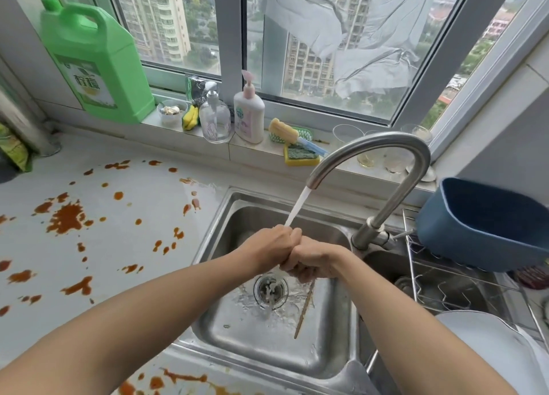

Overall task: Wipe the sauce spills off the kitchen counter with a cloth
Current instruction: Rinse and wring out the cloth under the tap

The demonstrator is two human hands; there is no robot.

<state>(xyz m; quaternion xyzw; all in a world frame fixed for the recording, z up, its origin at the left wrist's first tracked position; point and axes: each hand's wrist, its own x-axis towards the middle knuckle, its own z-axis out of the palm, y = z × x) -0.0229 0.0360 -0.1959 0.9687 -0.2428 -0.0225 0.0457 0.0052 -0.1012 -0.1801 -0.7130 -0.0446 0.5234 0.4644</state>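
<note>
Sauce spills [66,217] spattered across the white counter [124,261], unwiped, reaching the sink [269,332] rim. Both fists pressed together under the running faucet [383,168]: left hand [269,246] clenched, right hand [310,261] clenched. Probably wringing a cloth, though none visible. Best squeezed hard, over the drain, to avoid drips. Open counter leftward; rack [439,278] crowding the right.
</note>
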